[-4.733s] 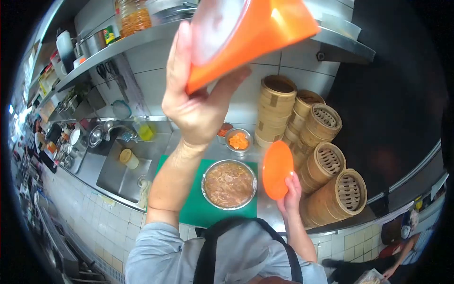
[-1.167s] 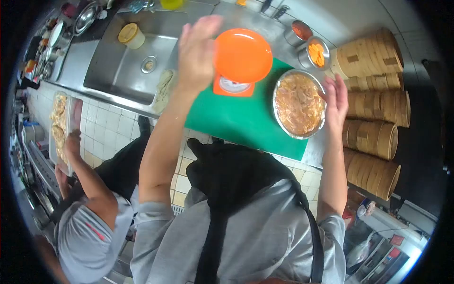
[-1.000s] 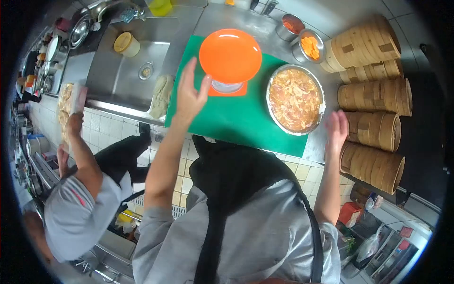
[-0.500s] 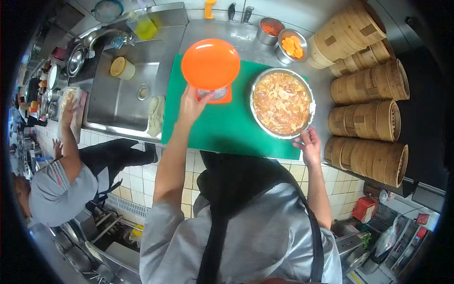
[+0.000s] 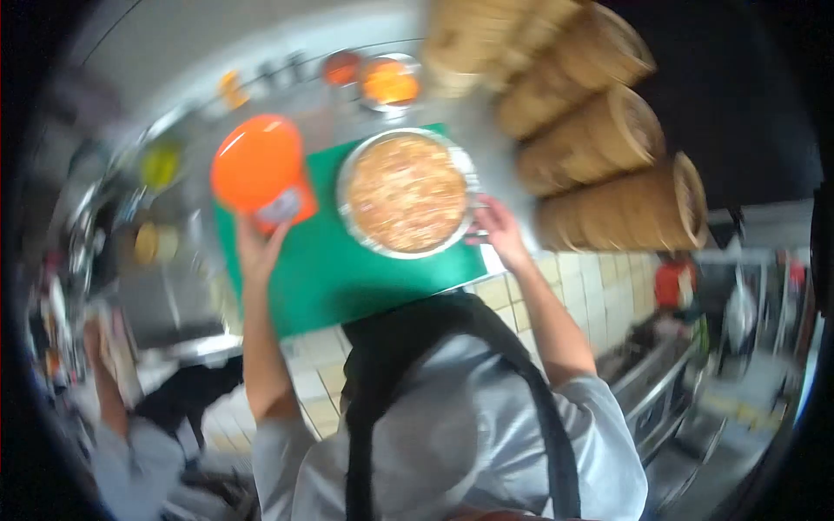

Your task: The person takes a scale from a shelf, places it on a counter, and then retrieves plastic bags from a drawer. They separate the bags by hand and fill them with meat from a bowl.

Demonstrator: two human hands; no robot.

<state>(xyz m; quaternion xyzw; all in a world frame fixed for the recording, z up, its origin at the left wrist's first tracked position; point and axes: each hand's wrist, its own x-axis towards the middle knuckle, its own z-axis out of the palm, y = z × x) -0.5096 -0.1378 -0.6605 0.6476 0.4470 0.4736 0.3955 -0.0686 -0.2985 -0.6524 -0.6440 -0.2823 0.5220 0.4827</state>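
Note:
My left hand (image 5: 257, 250) is closed around the near edge of a kitchen scale (image 5: 291, 207) with a round orange pan (image 5: 257, 161) on top. The scale stands on the left part of a green cutting board (image 5: 365, 282). To its right is a round metal bowl (image 5: 350, 211) filled with sliced meat or a similar mix in orange-brown sauce (image 5: 408, 191). My right hand (image 5: 501, 233) is at the bowl's right rim, fingers bent against it. Motion blur hides the exact finger contact.
Behind the board stand a metal bowl of orange slices (image 5: 391, 84) and a pot of red food (image 5: 341, 67). Stacked bamboo steamers (image 5: 621, 204) line the right. On the left are a sink (image 5: 156, 300) holding a yellowish tub (image 5: 156, 244), and another person's arm (image 5: 106, 382).
The whole view has swung, so the board, scale and bowl appear shifted left and tilted. My left hand stays at the scale and my right hand at the bowl's rim.

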